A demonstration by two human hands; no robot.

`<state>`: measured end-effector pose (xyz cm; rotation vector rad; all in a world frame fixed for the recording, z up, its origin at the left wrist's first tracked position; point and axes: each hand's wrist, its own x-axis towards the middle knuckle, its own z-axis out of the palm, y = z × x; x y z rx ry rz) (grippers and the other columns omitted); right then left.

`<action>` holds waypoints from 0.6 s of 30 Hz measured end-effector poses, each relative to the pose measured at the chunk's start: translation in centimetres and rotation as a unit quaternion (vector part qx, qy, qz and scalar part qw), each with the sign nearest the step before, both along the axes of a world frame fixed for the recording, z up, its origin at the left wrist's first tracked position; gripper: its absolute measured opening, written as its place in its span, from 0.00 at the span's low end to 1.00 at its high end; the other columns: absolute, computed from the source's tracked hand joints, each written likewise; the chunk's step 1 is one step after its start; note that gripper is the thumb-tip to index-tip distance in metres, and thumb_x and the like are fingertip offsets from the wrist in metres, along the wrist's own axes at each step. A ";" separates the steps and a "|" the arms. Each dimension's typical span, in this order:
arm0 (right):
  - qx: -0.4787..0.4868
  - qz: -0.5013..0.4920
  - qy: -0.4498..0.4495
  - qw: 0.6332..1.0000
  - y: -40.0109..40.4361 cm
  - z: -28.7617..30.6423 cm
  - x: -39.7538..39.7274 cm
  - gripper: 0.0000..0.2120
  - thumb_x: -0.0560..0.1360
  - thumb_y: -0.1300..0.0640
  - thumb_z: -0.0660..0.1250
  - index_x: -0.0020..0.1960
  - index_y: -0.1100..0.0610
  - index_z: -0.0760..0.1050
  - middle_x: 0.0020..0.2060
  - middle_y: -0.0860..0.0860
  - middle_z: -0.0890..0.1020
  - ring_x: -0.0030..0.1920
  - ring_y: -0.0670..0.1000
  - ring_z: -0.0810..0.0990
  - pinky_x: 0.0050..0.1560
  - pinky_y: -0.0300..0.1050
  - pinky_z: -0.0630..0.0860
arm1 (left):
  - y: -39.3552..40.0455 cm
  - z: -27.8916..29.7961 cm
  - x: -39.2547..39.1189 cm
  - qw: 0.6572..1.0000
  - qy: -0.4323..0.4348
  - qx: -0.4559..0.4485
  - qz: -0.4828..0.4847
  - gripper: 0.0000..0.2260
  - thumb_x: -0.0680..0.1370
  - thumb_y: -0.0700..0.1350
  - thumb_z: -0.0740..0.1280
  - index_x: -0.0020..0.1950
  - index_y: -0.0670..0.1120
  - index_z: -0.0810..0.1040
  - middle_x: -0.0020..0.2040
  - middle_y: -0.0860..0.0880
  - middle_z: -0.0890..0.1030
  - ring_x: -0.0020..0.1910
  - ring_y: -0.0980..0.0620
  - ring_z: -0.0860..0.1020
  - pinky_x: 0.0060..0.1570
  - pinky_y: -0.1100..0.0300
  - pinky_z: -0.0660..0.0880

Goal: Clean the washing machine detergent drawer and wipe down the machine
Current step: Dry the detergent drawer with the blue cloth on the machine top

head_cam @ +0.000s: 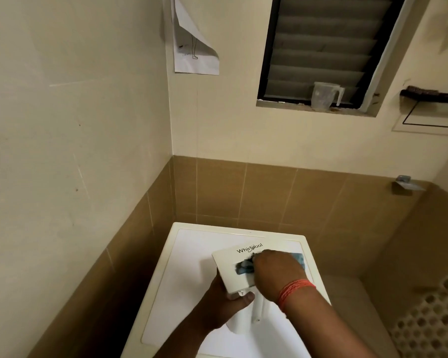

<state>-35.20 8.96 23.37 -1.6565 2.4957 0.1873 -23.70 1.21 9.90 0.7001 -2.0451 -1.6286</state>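
Observation:
The white detergent drawer [230, 270], its front panel marked Whirlpool, is held above the white top of the washing machine [189, 257]. My left hand [224, 303] grips the drawer from below, thumb on its lower edge. My right hand [276, 273], with an orange thread at the wrist, presses a blue-grey cloth [245, 267] against the drawer's front panel. The rest of the drawer body hangs down behind my hands, partly hidden.
The machine stands in a corner between a cream wall on the left and a brown-tiled back wall. A louvred window [321, 47] holds a clear plastic jug [323, 95] on its sill. A paper sheet [192, 47] hangs on the wall. A perforated white mat [429, 321] lies at right.

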 end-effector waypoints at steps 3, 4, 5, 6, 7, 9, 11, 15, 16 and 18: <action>-0.008 0.079 -0.040 0.996 0.1 -0.3 1.3 0.14 0.74 0.58 0.61 0.59 0.54 0.76 0.55 0.54 0.80 0.57 0.57 0.78 0.61 0.52 0.69 | 0.2 0.7 -0.1 0.998 -0.060 0.007 -0.014 0.23 0.77 0.44 0.71 0.68 0.51 0.65 0.60 0.59 0.74 0.66 0.57 0.72 0.61 0.74 0.66; -0.011 0.096 -0.047 0.994 0.4 -0.1 1.3 0.14 0.75 0.59 0.61 0.59 0.55 0.75 0.55 0.55 0.80 0.57 0.58 0.78 0.59 0.50 0.70 | 0.0 0.6 0.1 0.999 -0.048 0.008 -0.007 0.23 0.77 0.46 0.72 0.68 0.52 0.66 0.61 0.58 0.75 0.65 0.59 0.73 0.61 0.72 0.68; -0.014 0.102 -0.059 0.993 0.8 0.3 0.9 0.14 0.75 0.59 0.61 0.59 0.55 0.76 0.55 0.55 0.79 0.56 0.57 0.77 0.56 0.48 0.70 | 0.1 0.5 0.4 1.000 -0.023 0.008 -0.002 0.25 0.75 0.47 0.73 0.68 0.54 0.67 0.63 0.60 0.76 0.64 0.62 0.73 0.61 0.71 0.69; -0.018 0.101 -0.066 0.993 1.2 0.8 0.2 0.14 0.76 0.59 0.60 0.60 0.55 0.76 0.55 0.54 0.79 0.57 0.56 0.77 0.55 0.46 0.70 | 0.2 0.5 0.7 1.000 -0.011 0.003 0.001 0.27 0.73 0.48 0.74 0.69 0.56 0.67 0.65 0.62 0.76 0.64 0.65 0.73 0.60 0.71 0.69; -0.021 0.091 -0.060 0.994 1.7 1.2 -0.6 0.14 0.76 0.58 0.60 0.60 0.54 0.76 0.56 0.53 0.79 0.57 0.56 0.77 0.55 0.46 0.71 | 0.4 0.7 1.0 1.000 -0.007 0.002 0.002 0.29 0.73 0.48 0.75 0.70 0.57 0.66 0.65 0.65 0.75 0.64 0.66 0.73 0.59 0.72 0.69; -0.022 0.059 0.006 0.998 2.6 1.9 -1.9 0.12 0.77 0.55 0.60 0.58 0.51 0.76 0.55 0.51 0.78 0.57 0.55 0.78 0.55 0.45 0.71 | 0.6 0.8 1.0 1.000 0.003 0.007 0.000 0.29 0.73 0.47 0.75 0.69 0.57 0.66 0.63 0.68 0.75 0.63 0.67 0.73 0.57 0.73 0.69; -0.028 0.044 0.066 0.996 2.8 1.9 -1.7 0.12 0.77 0.53 0.59 0.58 0.50 0.76 0.56 0.50 0.78 0.58 0.55 0.78 0.56 0.47 0.70 | 0.9 0.9 0.8 1.000 0.007 0.001 0.004 0.28 0.74 0.44 0.75 0.70 0.55 0.67 0.63 0.67 0.75 0.64 0.66 0.73 0.58 0.73 0.69; -0.041 0.109 -0.022 0.993 1.9 0.1 1.5 0.18 0.75 0.53 0.64 0.64 0.45 0.75 0.58 0.49 0.77 0.61 0.55 0.75 0.60 0.50 0.68 | 1.3 0.8 0.6 1.000 -0.007 -0.006 0.011 0.23 0.74 0.41 0.74 0.62 0.57 0.69 0.57 0.61 0.79 0.58 0.68 0.76 0.57 0.72 0.71; -0.044 0.116 -0.028 0.992 1.9 0.2 1.7 0.19 0.75 0.53 0.64 0.65 0.44 0.75 0.58 0.49 0.77 0.61 0.55 0.74 0.60 0.50 0.67 | 1.3 0.9 0.8 1.000 -0.014 -0.007 0.015 0.22 0.74 0.42 0.74 0.60 0.59 0.68 0.56 0.61 0.78 0.56 0.69 0.75 0.58 0.71 0.72; -0.047 0.098 0.002 0.994 2.4 0.7 0.7 0.17 0.76 0.52 0.61 0.64 0.43 0.74 0.57 0.48 0.77 0.60 0.54 0.75 0.62 0.50 0.65 | 1.3 1.0 1.0 1.000 -0.011 -0.025 0.003 0.25 0.75 0.43 0.74 0.64 0.61 0.67 0.60 0.67 0.76 0.60 0.71 0.73 0.60 0.71 0.71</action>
